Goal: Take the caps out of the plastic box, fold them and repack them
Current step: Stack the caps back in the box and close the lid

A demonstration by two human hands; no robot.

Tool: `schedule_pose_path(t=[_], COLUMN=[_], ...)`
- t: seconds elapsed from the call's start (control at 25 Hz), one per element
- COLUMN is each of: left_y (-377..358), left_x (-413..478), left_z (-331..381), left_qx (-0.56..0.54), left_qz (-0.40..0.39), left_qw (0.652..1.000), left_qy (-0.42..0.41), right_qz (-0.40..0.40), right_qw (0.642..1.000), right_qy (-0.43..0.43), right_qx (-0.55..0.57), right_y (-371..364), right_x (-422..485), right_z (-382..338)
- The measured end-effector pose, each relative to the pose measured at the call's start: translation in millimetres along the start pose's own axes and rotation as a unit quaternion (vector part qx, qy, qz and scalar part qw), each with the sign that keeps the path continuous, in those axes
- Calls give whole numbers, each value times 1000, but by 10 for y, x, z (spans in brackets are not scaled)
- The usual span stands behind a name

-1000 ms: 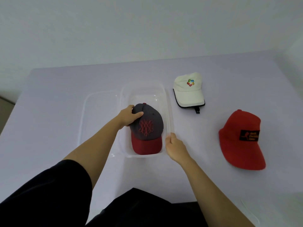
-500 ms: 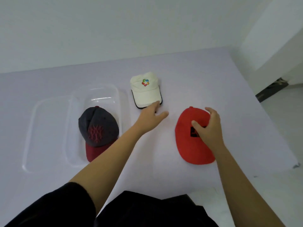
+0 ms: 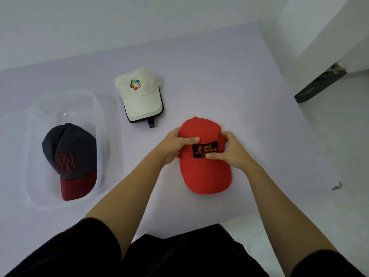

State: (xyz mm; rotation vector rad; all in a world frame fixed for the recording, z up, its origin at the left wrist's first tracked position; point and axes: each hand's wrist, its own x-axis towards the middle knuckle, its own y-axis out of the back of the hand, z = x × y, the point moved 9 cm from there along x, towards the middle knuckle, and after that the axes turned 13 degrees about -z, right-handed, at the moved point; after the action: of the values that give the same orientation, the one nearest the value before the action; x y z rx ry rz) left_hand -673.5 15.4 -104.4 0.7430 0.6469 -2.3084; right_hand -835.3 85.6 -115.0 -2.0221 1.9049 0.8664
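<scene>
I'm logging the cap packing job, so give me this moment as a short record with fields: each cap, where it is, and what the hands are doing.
red cap: on the table, gripped at the crown by both hands
left hand: on the cap's left side
right hand: on the cap's right side, thumb on the black patch
white cap: on the table, beside the box, untouched
grey cap with dark red brim: inside the clear plastic box
caps out of box: two
</scene>
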Motion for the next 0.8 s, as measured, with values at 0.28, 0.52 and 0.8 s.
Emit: schedule_pose_path(t=[0.28,0.52,0.8], left_y=[27,305,1135], left_x=[-189,-818,-1873], left_z=[129,444,699], left_qx=[57,99,156], left_qz=[-118,-146,-65], left_qw=[991,984,984], left_qy=[41,5,-55], right_qz=[-38,-86,-101], right_qw=[997,984,963], right_qy=[74,150,222], right_qx=[3,50,112], right_y=[-145,-596,-1494], right_x=[-190,-399,-390], right_z=[-442,-1115,-2035])
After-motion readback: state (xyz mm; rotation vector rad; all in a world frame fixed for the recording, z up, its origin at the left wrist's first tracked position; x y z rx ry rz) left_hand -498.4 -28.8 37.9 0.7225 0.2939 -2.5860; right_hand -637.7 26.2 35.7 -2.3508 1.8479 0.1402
